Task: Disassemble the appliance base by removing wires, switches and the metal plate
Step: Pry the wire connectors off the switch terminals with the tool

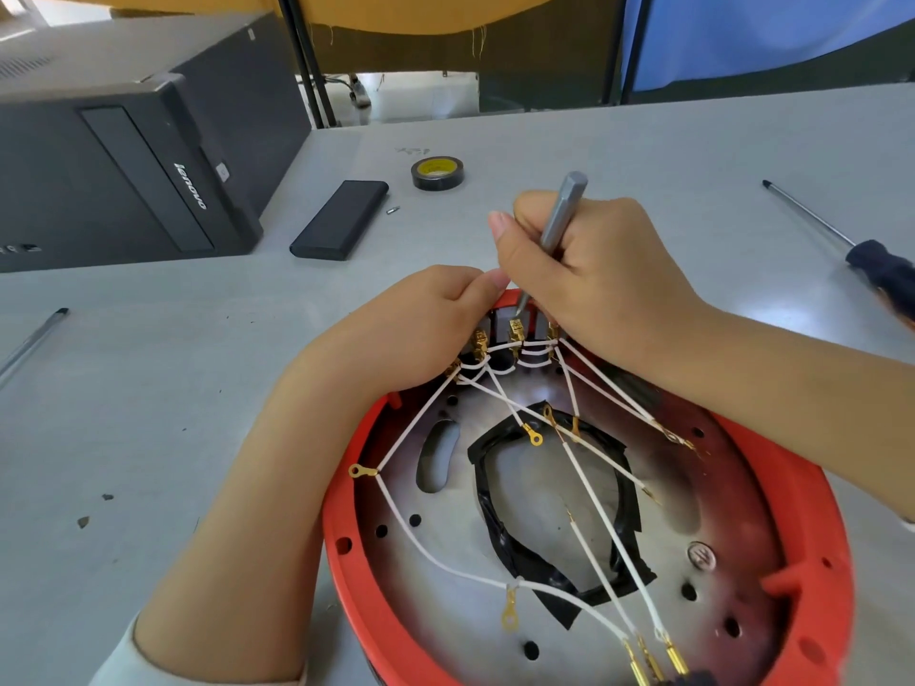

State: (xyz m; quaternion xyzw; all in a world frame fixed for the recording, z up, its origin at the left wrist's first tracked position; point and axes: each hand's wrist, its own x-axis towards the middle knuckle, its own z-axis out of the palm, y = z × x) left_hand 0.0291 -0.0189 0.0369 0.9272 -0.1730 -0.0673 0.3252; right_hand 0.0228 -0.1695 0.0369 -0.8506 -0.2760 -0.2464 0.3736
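Observation:
A red appliance base point(812, 512) lies open side up on the grey table, with a metal plate point(544, 492) inside it. White wires point(589, 492) with gold ring terminals fan out over the plate from a row of black switches point(515, 329) at the base's far rim. My right hand point(589, 274) grips a grey metal tool point(559, 215) like a pen, its tip at the middle switch's gold terminal. My left hand point(421, 324) holds the base's far rim beside the switches, fingers curled over it. Black tape point(500, 527) edges the plate's central opening.
A black computer tower point(124, 160) lies at the far left. A black flat case point(341, 220), a small bit point(392, 209) and a roll of black tape point(437, 172) lie beyond the base. One screwdriver point(841, 240) lies at the right, another tool point(29, 344) at the left edge.

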